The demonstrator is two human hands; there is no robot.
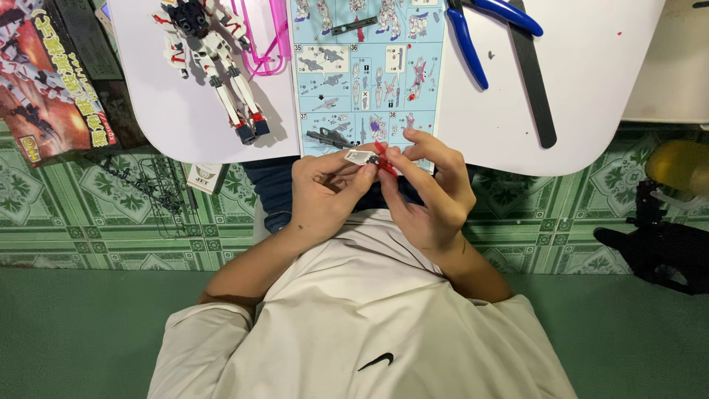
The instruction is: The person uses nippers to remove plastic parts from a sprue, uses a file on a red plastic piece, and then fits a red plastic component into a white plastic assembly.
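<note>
Floor: green patterned tiles [111, 214] under a low white table [591, 89].
Left hand [325, 188]: at centre, fingers pinched on a small white plastic part [360, 156].
Right hand [428, 185]: just at 3 o'clock of the left, fingertips clamped on a small red plastic part [384, 161] that touches the white one.
Hands: together, just below the table's edge.
12 o'clock: light blue printed instruction sheet [369, 74].
11 o'clock: white, red and dark blue model robot figure [214, 59] lying on the table.
1 o'clock: blue-handled cutters [473, 37] beside a flat black strip [535, 81].
10 o'clock: printed cardboard box [52, 81].
</note>
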